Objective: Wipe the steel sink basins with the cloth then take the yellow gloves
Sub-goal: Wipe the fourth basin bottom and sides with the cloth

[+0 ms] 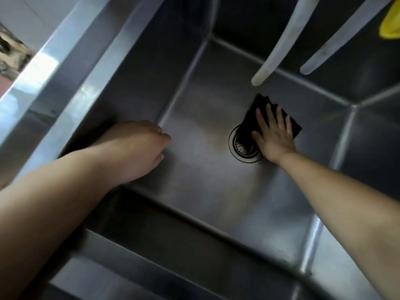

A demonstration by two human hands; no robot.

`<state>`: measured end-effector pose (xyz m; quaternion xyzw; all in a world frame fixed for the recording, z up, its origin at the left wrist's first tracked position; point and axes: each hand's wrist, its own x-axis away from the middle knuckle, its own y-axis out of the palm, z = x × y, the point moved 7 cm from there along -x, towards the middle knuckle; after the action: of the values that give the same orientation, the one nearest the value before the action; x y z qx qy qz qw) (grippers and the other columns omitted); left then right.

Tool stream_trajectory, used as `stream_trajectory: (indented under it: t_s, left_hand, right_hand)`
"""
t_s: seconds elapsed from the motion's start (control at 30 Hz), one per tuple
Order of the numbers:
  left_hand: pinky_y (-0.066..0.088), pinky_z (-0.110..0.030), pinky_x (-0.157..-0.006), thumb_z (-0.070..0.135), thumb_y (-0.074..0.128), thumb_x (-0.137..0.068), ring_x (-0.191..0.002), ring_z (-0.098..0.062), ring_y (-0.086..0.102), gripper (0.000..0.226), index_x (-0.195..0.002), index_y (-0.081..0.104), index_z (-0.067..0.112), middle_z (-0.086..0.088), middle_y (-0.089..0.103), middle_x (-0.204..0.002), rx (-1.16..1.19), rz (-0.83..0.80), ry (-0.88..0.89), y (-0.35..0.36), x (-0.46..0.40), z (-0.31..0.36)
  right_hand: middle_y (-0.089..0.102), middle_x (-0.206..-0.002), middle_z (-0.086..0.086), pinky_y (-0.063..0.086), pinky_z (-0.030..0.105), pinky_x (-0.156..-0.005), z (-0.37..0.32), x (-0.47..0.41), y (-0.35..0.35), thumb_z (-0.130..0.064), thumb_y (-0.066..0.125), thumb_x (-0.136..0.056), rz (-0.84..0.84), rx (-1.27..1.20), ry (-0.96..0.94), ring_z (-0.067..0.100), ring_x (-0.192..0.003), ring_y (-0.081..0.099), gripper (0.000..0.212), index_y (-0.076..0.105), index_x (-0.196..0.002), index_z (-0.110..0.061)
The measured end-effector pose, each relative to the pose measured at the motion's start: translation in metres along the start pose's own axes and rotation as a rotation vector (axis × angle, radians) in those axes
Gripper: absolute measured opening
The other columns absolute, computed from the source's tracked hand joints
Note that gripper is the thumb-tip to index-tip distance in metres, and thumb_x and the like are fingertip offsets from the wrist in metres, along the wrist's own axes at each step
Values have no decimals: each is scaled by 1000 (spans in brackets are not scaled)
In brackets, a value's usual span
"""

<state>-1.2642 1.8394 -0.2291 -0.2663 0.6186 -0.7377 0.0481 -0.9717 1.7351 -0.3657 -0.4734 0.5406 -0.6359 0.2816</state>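
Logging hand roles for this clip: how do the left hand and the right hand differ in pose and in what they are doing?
The right hand lies flat with fingers spread, pressing the black cloth on the basin floor beside the drain; the left hand holds nothing. The left hand's fingers are curled, and it sits near the basin's left wall, away from the cloth. Both are bare and reach into the same steel basin.

The right hand's fingers [269, 118] are covering the middle of the dark cloth [257, 105], and cloth and palm are hiding part of the drain strainer [242, 148]. Far beyond those fingers, a yellow object [390, 24] is being cut off at the picture's edge. The left hand's fingers [161, 140] are blurring, their tips curling out of sight.
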Motion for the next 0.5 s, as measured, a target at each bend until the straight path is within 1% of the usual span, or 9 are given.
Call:
stream_trajectory:
  t_s: [0.07,0.13,0.2,0.3,0.4,0.43,0.5]
  left_hand:
    - [50,-35,-74,41,45,-88,-99,-21,53,15,-86,47,26,4,52,-96,9,18,6,-3,0,3]
    - [50,-35,-73,41,45,-87,-97,-21,53,16,-87,48,24,4,49,-95,7,17,17,-5,0,7]
    - [50,-37,-75,40,46,-87,-97,-22,52,17,-89,50,24,4,49,-95,-2,0,20,-5,-1,9]
    - [50,-38,-77,40,47,-87,-98,-23,52,18,-92,52,23,3,49,-96,-12,-38,0,-4,-1,8]
    - [48,-35,-79,41,46,-89,-102,-23,51,21,-97,52,23,3,51,-102,-69,-91,-12,0,-1,8]
    - [47,-34,-80,40,46,-89,-104,-23,51,21,-98,53,22,2,51,-103,-88,-107,-9,2,-1,8]
    - [47,-34,-79,37,47,-90,-105,-24,50,19,-97,53,21,1,51,-103,-88,-121,-17,2,0,8]
  right_hand:
    - [-4,-160,5,-9,44,-115,12,35,7,-44,33,-96,-19,-8,52,27,-145,-12,65,4,-151,-28]
    - [-5,-159,7,-8,46,-115,11,70,17,-45,27,-96,-39,16,95,29,-145,-12,64,2,-151,-25]
    - [-6,-159,10,-11,46,-114,-3,102,28,-50,20,-92,-77,54,102,32,-144,-13,68,-2,-150,-23]
    - [-9,-158,12,-16,47,-112,-42,129,41,-53,19,-89,-123,80,38,33,-142,-21,70,-7,-147,-23]
    - [-16,-155,10,-20,48,-111,-78,125,42,-56,17,-90,-107,77,-20,32,-139,-28,70,-10,-146,-25]
    - [-17,-155,9,-19,49,-112,-90,118,41,-56,16,-89,-95,82,-47,33,-139,-27,70,-11,-146,-25]
    - [-12,-157,12,-14,52,-113,-117,101,38,-55,22,-90,-70,81,-125,36,-142,-19,72,-7,-148,-25]
